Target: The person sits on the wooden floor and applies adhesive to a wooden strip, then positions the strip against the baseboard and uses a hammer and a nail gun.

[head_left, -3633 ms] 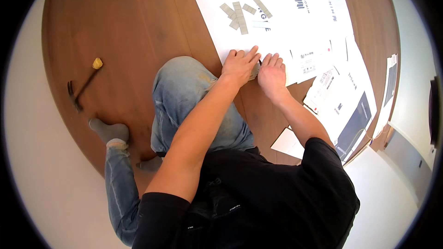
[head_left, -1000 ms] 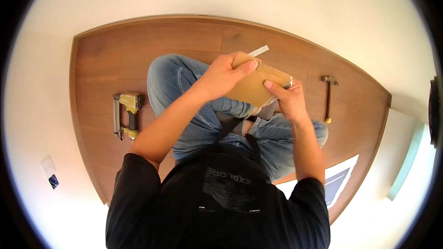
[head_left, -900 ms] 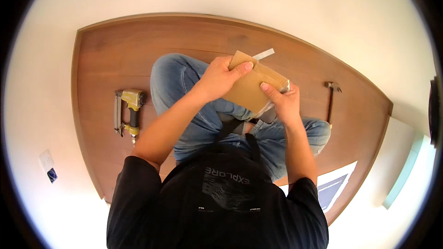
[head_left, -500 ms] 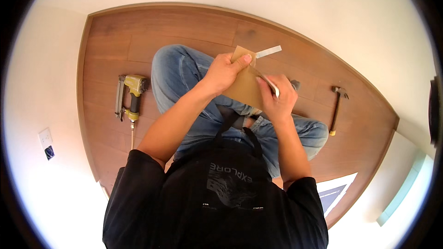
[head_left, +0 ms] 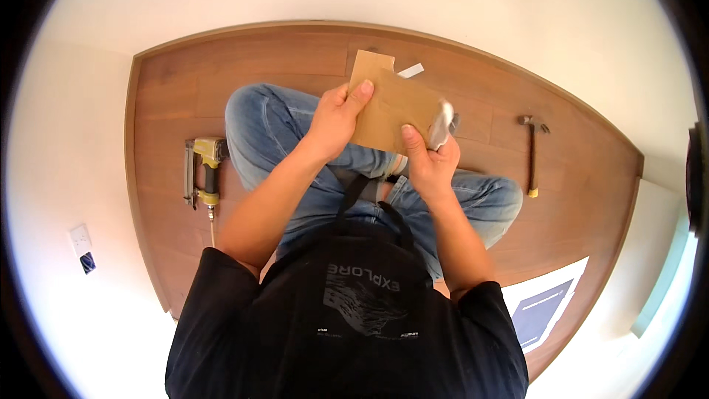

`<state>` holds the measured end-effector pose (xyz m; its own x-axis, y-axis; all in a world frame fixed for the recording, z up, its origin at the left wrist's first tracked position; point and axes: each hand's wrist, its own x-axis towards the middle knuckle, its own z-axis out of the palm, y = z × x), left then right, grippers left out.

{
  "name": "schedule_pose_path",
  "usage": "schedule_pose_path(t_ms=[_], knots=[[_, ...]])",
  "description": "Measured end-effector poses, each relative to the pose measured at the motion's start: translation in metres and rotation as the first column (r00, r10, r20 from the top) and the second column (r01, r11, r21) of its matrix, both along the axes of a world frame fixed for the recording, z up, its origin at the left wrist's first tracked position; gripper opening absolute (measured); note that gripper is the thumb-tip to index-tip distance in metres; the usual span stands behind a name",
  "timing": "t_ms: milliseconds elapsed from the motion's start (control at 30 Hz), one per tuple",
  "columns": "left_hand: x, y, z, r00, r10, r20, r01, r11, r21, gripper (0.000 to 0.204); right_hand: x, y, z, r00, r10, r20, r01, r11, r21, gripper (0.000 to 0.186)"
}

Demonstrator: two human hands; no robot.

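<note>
A flat tan piece of cardboard (head_left: 395, 107), with a notch in its far edge, is held in front of me above my crossed legs. My left hand (head_left: 334, 122) is closed on its left side, the thumb pressed on top. On the lower right part, my right hand (head_left: 434, 165) grips it with the thumb on the face and the fingers hidden beneath. A crumpled whitish piece (head_left: 442, 124) sticks out at the right edge near those fingers; I cannot make out what it is. Just past the notch shows a white strip (head_left: 410, 71), partly hidden by the cardboard.
A yellow-and-black nail gun (head_left: 205, 170) with a hose lies on the wooden floor (head_left: 173, 96) at the left. To the right lies a hammer (head_left: 532, 155). A white-bordered printed sheet (head_left: 546, 303) lies at the lower right. White walls surround the floor.
The cardboard's raised right-hand part has come down flatter, showing more of its tan face. My right hand has shifted lower on it, thumb now on top. Both hands keep hold.
</note>
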<state>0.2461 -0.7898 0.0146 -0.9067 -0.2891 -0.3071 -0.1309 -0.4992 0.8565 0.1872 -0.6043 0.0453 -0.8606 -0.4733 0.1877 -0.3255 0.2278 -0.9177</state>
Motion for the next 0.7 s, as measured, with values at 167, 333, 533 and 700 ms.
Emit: schedule_pose_path(t_ms=[167,333,533,700], knots=[[0.004,-0.065,-0.055,0.872,0.447,0.199,-0.471,0.878,0.089,0.048,-0.006,0.008,0.008,0.965,0.102,-0.243,-0.169,0.947,-0.273,0.015],[0.027,-0.063,-0.046,0.965,0.248,0.082,-0.253,0.966,0.062,0.040,-0.065,0.040,-0.057,0.963,-0.177,0.201,0.143,0.974,0.174,0.041],[0.030,-0.028,-0.022,1.000,0.014,-0.002,-0.014,0.989,-0.149,0.031,-0.017,0.000,-0.026,0.955,0.070,0.288,-0.099,0.991,0.088,0.050],[0.022,-0.035,-0.002,0.964,-0.241,0.110,0.262,0.925,-0.275,0.030,-0.011,-0.030,-0.022,0.771,0.327,0.547,-0.240,0.944,-0.226,0.046]])
